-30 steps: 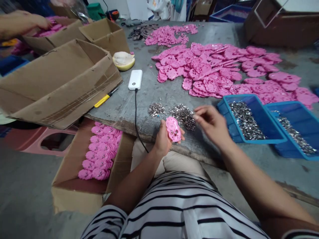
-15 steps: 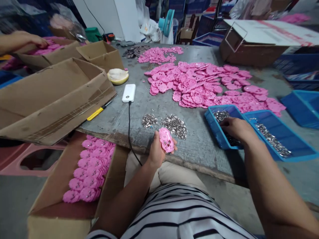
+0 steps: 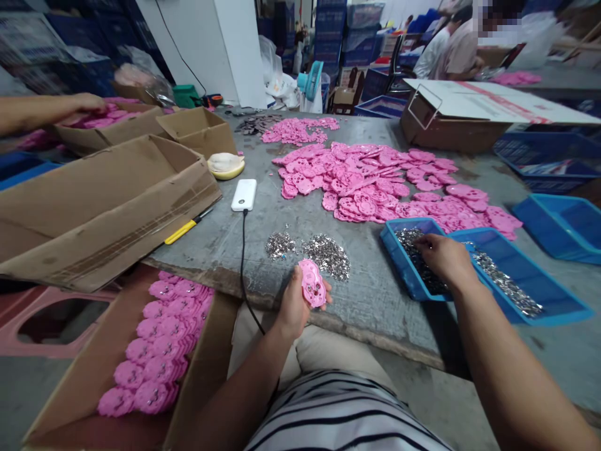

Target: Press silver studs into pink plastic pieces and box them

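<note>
A pink plastic plate (image 3: 312,282), oval with a wavy rim and holes, rests in my left hand (image 3: 295,305), thumb along its edge and fingers beneath. My right hand (image 3: 444,255) is over a blue bin (image 3: 409,275) of small metal pieces (image 3: 409,237), its fingertips pinched together just above them; whether a piece is between them is too small to tell. Beside it stands a second blue bin (image 3: 558,294) with shiny metal pieces (image 3: 507,282). Two small heaps of metal bits (image 3: 326,255) lie on the table in front of my left hand.
Pink plates (image 3: 357,178) are piled mid-table. A cardboard box (image 3: 206,351) holding stacked pink plates stands low at left. A white power bank (image 3: 244,195) with a cable, a yellow-handled tool (image 3: 181,232) and a long carton (image 3: 107,200) lie leftward. Another person's hand (image 3: 89,103) reaches into a box.
The camera view has tilted up, so the table sits lower in the picture and people show at the back. My right hand has lifted slightly from the metal pieces. My left hand keeps the plate.
</note>
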`<state>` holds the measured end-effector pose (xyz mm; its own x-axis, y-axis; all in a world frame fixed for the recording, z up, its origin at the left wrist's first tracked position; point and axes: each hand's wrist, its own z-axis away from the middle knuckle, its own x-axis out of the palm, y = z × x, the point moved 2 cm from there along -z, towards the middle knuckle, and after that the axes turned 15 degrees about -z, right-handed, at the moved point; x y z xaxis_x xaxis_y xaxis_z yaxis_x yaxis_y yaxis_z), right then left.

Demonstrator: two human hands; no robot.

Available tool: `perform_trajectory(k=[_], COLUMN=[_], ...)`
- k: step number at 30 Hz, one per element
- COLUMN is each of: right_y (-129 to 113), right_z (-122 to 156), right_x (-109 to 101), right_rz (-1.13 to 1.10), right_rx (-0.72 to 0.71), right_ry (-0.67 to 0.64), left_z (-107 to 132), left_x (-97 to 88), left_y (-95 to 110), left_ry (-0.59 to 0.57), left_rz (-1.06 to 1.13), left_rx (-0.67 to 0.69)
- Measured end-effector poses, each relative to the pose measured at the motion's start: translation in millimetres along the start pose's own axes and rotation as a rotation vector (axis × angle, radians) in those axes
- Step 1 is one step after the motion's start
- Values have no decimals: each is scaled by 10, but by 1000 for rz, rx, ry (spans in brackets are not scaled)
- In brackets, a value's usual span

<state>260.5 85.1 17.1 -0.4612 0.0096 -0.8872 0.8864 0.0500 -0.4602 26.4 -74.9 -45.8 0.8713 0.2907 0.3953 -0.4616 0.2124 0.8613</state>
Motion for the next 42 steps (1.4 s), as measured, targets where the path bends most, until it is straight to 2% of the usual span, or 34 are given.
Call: perform_trajectory(k=[3, 6, 9, 11, 13, 15, 18, 21, 24, 26, 30, 36, 39, 42], right_y=[5, -118, -381, -585, -753, -858, -896, -868, -843, -838, -829, -845, -897, -933], right_z=[-2, 69, 260, 423, 562, 649, 699, 732, 766, 782, 783, 795, 851, 901], right_x=[-58, -71, 108, 326, 558, 745, 892, 927, 926, 933, 975, 992, 975, 982], right_rz=[-92, -430, -813, -952, -1030, -1070, -1050, -951, -871, -869, -950, -1065, -1093, -1110], right_rx=[60, -18, -144, -165, -135, -107, -119, -207, -332, -399, -453, -426, -376, -247], right_ry=[22, 30, -185, -381, -524, -599, -649, -678, -610, -572, -586, -602, -631, -651], left_z=[2, 14, 29, 35, 39, 39, 30, 14, 1, -1, 3, 12, 15, 15], left_x=[6, 20, 29, 30, 31, 34, 49, 62, 68, 71, 63, 47, 63, 90], left_y=[-2, 3, -6, -22, -39, -53, -67, -74, -75, -68, -37, 13, 15, -1], left_ry=[8, 12, 35, 70, 107, 138, 166, 201, 228, 224, 201, 151, 196, 273], left_rz=[-12, -49, -104, -129, -139, -141, -140, -144, -150, -144, -96, -43, -66, -80], left_rx=[12, 37, 65, 85, 101, 112, 116, 115, 102, 94, 68, 13, 13, 37])
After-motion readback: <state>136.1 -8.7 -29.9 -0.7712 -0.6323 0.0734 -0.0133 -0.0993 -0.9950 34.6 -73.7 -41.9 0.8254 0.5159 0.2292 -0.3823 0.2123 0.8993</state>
